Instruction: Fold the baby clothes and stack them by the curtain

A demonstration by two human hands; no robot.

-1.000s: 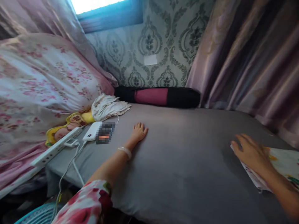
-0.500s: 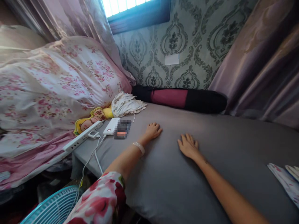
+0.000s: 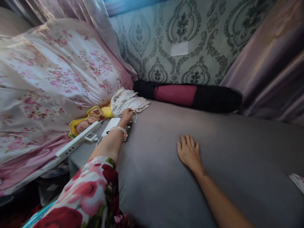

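My left hand (image 3: pixel 127 116) is closed at the front edge of a crumpled white cloth (image 3: pixel 125 99), its fingers curled. Whether the cloth is between those fingers, I cannot make out. Below that wrist, partly covered by my forearm, lie a phone (image 3: pixel 128 133) with a lit screen and a white power bank (image 3: pixel 111 124). My right hand (image 3: pixel 189 152) rests flat on the grey bed sheet (image 3: pixel 156 164), palm down with its fingers spread, holding nothing.
A dark bolster-like roll with a maroon band (image 3: pixel 175 94) lies along the patterned wall. At the left are a white power strip (image 3: pixel 78 141) with a plugged-in charger (image 3: pixel 91 137), a yellow cartoon cushion (image 3: pixel 83 123) and a floral cover (image 3: pixel 57 72). A blue fan rim (image 3: pixel 40 215) shows below.
My left hand has moved left and away from me, from lying on the sheet to the cloth's edge, and its fingers have closed. My right hand stays flat. The view has tilted down.
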